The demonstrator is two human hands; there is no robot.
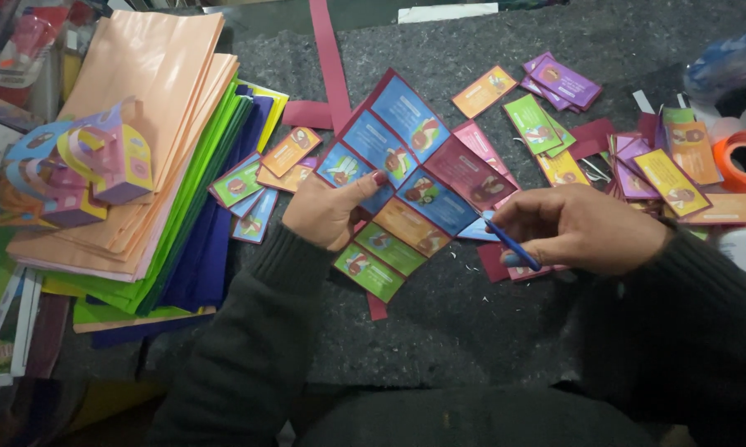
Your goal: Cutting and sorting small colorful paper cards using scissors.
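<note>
Maroon sheet [406,178] of colourful labels

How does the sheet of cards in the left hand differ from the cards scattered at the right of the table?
The sheet of cards is one joined piece, several panels in two rows on a maroon backing; the loose cards are single, cut apart. The sheet is held up by the left hand, thumb on it; the loose cards lie flat on the grey table, overlapping in heaps. Both show small bright panels with maroon borders. The right hand holds blue-handled scissors at the sheet's edge.
</note>
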